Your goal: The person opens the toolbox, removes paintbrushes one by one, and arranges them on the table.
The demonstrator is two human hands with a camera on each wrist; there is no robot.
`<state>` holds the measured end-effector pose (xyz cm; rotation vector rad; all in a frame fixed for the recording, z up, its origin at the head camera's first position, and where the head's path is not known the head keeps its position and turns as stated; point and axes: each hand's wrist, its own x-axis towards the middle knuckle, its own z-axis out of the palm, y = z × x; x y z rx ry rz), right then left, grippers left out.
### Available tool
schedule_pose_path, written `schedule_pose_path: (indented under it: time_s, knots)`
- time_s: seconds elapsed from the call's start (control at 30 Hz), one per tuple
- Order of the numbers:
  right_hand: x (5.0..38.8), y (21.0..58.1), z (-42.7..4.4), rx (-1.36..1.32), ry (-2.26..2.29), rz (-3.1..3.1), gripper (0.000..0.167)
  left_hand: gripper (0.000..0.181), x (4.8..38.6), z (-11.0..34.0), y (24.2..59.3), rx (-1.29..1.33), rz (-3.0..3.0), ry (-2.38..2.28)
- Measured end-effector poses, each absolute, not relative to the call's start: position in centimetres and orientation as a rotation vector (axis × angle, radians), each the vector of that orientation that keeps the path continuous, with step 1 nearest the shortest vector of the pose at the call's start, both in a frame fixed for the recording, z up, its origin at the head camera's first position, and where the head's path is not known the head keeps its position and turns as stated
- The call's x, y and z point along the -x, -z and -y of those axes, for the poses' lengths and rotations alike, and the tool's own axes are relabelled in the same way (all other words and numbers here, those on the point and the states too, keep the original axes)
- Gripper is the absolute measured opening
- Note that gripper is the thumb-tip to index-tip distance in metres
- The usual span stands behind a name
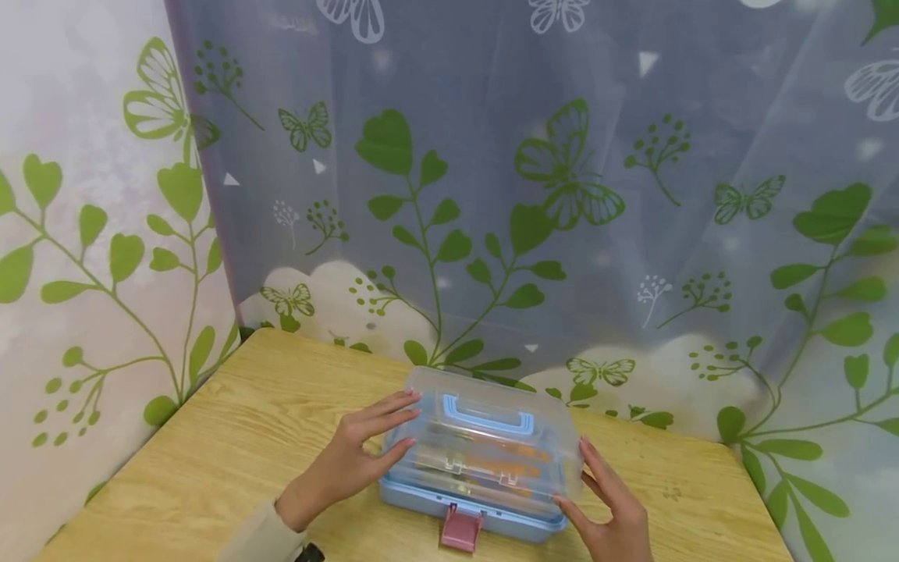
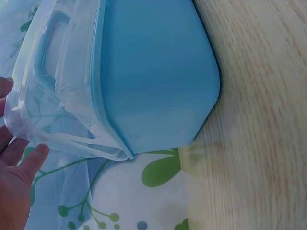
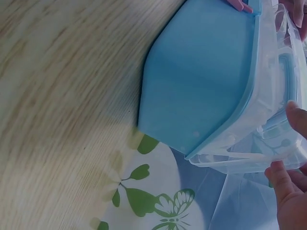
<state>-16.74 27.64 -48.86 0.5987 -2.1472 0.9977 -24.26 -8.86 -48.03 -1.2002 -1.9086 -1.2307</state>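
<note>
A blue plastic storage box (image 1: 414, 496) sits on the table, its clear lid (image 1: 485, 449) lifted at an angle. The lid carries a light-blue handle (image 1: 488, 421). At the front a pink latch (image 1: 461, 531) hangs unfastened. My left hand (image 1: 354, 453) holds the lid's left side between thumb and fingers; the left wrist view shows its fingertips at the lid's edge. With thumb and fingers my right hand (image 1: 611, 503) grips the lid's right front corner. Orange and yellowish contents show blurred through the plastic; their kind I cannot tell.
The box stands on a wood-grain table (image 1: 267, 437), near the back edge. A grey-blue curtain (image 1: 477, 78) with green leaves and butterflies hangs behind, and a pale one (image 1: 70, 203) at the left. A dark band (image 1: 310, 553) sits at the left wrist.
</note>
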Motion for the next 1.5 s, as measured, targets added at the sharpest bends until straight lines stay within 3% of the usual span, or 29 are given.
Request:
schedule_pose_path:
  time_s: [0.17, 0.33, 0.47, 1.1, 1.23, 1.5]
  knots:
    - [16.9, 48.9, -27.7, -0.620, -0.998, 2.125, 0.097, 0.050, 23.8, 9.3, 48.0, 1.204, 1.966, 1.186]
    - [17.3, 49.0, -27.9, -0.667, -0.962, 2.068, 0.073, 0.053, 22.9, 9.8, 48.0, 1.234, 1.964, 0.932]
    - [17.7, 48.9, -28.0, -0.651, -0.941, 2.077, 0.071, 0.045, 21.8, 10.0, 48.2, 1.275, 1.909, 0.730]
    - [18.8, 47.7, -28.7, -0.612, -0.831, 2.206, 0.072, 0.047, 18.5, 14.0, 51.5, 1.330, 2.053, 0.314]
    - [19.1, 47.4, -28.7, -0.597, -0.818, 2.216, 0.083, 0.045, 18.3, 14.6, 51.5, 1.333, 2.134, 0.229]
    - [20.1, 47.1, -28.8, -0.608, -0.718, 2.143, 0.091, 0.062, 18.6, 14.6, 51.7, 1.341, 2.222, 0.132]
